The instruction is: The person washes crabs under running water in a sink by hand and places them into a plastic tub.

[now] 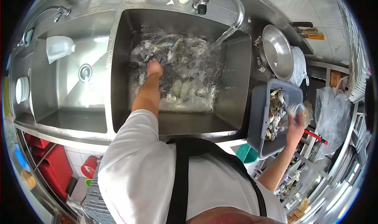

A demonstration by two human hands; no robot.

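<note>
My left hand (154,67) reaches down into the water of the large steel sink (181,125), its fingers hidden below the surface among dark and pale pieces. Water runs from the curved faucet (240,13) into this sink. Over the right side of the grey bin (258,113), my right hand (297,115) is raised with a small pale, ribbed piece at its fingertips, too blurred to name. Inside the bin lies a heap of grey and brown shell-like pieces (275,117).
A second sink (71,113) at the left holds a white plastic jug (59,47). Behind the bin are a metal bowl (277,50) and a white plastic bag (299,66). Knives (309,30) lie at the back right, and a red-handled tool (315,136) beside the bin.
</note>
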